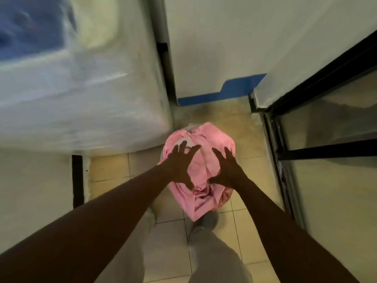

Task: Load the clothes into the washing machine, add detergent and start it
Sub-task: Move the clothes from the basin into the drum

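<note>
A heap of pink clothes (204, 168) sits on the tiled floor in a pale container whose rim barely shows at the top. My left hand (179, 166) hovers over the heap's left side with its fingers spread. My right hand (227, 170) is spread over the right side; whether either palm touches the cloth is unclear. Neither hand holds anything. The white top-loading washing machine (85, 99) stands at the left, blurred, with a blue lid area (30, 27) at the upper left.
A white wall with a blue skirting strip (222, 92) closes the far end. At the right stands a black-framed glass door (326, 139). The beige tiled floor (240, 231) forms a narrow passage between machine and door. My legs and one grey shoe are below.
</note>
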